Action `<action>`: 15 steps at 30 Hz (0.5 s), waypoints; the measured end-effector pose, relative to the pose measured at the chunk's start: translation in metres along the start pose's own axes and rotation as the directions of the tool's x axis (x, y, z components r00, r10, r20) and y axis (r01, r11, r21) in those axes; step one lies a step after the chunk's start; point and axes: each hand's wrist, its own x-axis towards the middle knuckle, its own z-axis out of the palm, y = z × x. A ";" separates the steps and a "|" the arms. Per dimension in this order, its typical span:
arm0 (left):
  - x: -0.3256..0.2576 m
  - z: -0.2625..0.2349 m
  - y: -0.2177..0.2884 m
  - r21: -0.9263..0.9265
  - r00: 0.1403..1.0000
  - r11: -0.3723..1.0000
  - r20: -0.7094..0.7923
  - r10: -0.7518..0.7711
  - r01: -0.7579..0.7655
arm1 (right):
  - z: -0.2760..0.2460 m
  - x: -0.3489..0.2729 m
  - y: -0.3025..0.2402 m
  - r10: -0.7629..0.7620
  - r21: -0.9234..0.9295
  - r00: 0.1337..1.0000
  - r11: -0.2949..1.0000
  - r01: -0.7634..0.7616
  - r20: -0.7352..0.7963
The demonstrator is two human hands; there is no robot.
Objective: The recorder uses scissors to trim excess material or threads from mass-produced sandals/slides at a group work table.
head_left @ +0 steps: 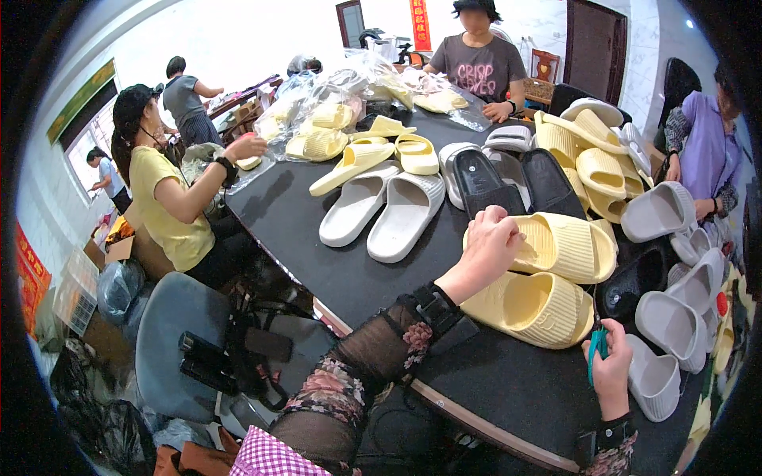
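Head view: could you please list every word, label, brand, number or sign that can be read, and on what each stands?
I do not copy wording; here is where it stands.
Dark T-shirt across the table: large pink lettering.
Red wall banner at the back: a column of characters.
Red side banner at the left rim: characters, tilted.
Left black slipper: small pale insole mark, too small to read.

Head-worn fisheye view, close above black table (pixel 298 218), facing down and forward toward far white wall (pixel 544 28).
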 end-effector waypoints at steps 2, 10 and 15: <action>-0.001 0.000 -0.003 0.002 1.000 1.000 -0.016 0.004 -0.004 | 0.000 0.000 -0.003 -0.018 -0.030 1.000 0.999 0.018 0.015; -0.003 -0.009 -0.004 0.172 0.993 0.978 0.021 0.118 -0.119 | 0.002 0.000 -0.002 0.088 0.069 0.994 0.993 -0.092 0.059; -0.005 -0.009 0.001 0.198 0.964 0.972 0.256 0.074 -0.128 | 0.002 0.000 0.016 0.086 0.110 0.996 0.990 -0.087 0.012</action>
